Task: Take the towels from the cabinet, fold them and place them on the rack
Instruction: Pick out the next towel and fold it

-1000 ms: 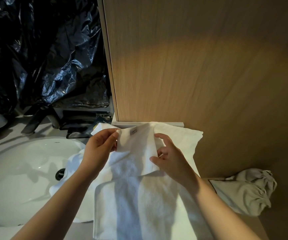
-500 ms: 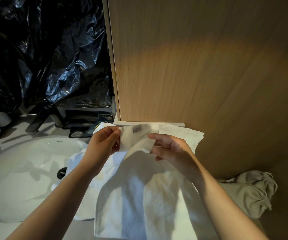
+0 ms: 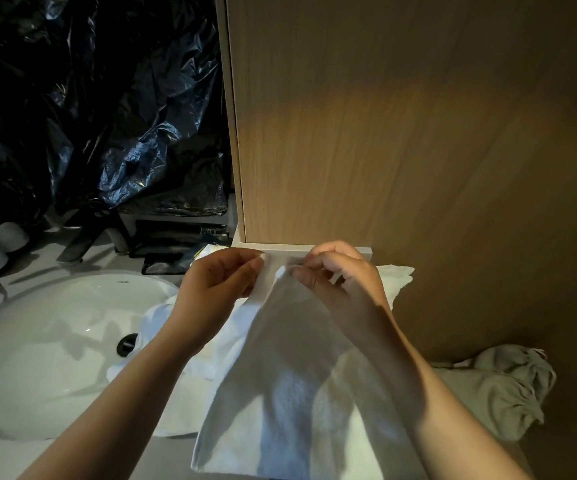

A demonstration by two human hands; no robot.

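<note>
Pinching the top edge of the white towel [image 3: 297, 393], the left hand [image 3: 217, 282] and the right hand [image 3: 342, 282] hold its corners close together, likely to line up a fold. It hangs down beside the sink [image 3: 37, 341], near the wooden cabinet [image 3: 384, 133].

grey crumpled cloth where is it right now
Head view: the grey crumpled cloth lies at the lower right, at the foot of the wooden cabinet panel, right of the white towel.
</note>
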